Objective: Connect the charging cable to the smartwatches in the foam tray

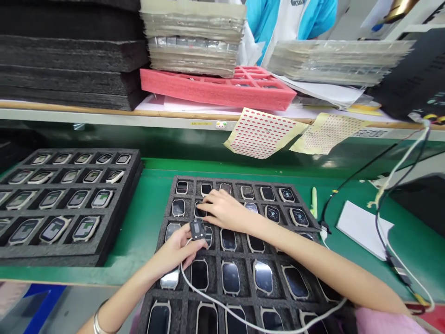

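The left hand is pinching a small black cradle between thumb and bent fingers, holding it just above a smartwatch in a black foam tray. A white cable is trailing from the cradle, looping down across the rows of watches and off toward the lower right. The right hand is reaching across, spread rather than gripping, with its fingers resting on the watches in the tray's upper rows, the fingertips touching a dark watch face.

Each watch is sitting in its own foam compartment. A second loaded tray is lying to the left on a green bench mat, and a white card is lying to the right. Along the shelf above, stacks of black foam sheets and plastic-wrapped trays are sitting beside a pink foam tray. Two sticker sheets are hanging over the shelf edge, and a co-worker in a blue-and-white jacket is standing beyond.
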Tool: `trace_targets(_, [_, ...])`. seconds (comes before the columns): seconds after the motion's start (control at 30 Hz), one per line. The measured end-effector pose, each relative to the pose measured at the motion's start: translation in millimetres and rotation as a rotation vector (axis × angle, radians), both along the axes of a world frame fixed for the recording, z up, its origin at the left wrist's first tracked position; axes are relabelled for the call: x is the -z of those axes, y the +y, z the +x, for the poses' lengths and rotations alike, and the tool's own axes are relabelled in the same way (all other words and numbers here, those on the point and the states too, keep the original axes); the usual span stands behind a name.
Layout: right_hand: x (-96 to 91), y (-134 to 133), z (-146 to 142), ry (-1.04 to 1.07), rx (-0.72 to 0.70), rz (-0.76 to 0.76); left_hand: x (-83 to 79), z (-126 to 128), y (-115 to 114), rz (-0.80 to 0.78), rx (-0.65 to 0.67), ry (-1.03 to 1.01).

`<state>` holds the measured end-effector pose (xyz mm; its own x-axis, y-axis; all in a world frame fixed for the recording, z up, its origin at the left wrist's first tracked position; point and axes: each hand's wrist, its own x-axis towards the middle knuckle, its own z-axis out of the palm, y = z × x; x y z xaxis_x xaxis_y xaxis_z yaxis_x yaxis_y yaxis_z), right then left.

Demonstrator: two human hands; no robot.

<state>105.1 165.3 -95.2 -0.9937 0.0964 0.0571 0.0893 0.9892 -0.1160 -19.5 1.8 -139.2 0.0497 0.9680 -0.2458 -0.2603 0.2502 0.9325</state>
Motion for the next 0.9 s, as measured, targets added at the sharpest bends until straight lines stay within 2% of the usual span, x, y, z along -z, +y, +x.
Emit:
trace_targets(0.13, [10.1, -1, -21, -0.009, 0.015, -0.013, -1.3, -3, -1, -0.016, -0.013, -0.037])
trace_targets(0.27, [7.0, 7, -13, 0.073, 0.068, -0.084, -0.5, -6, -2, -0.008, -0.021, -0.11])
trace_targets(0.33, [1.5, 7, -4, 0.136, 0.07, -0.165, 0.7, -7, -2, 0.0, -0.014, -0.126])
trace_targets(0.43, [-5.5, -4, 6, 0.198, -0.035, -0.359, 1.0, -7, -2, -0.006, -0.008, -0.136])
trace_targets(0.5, [-6.7, -16, 10, 0.168, -0.102, -0.411, -0.1, -7, -3, -0.002, -0.011, -0.126])
trace_targets(0.63, [-1.5, -33, 12, 0.117, -0.126, -0.358, -1.4, -5, -5, 0.008, -0.04, -0.069])
trace_targets(0.9, [6.6, -41, 10, 0.184, -0.095, -0.301, 0.4, 4, -5, 0.019, -0.141, 0.077])
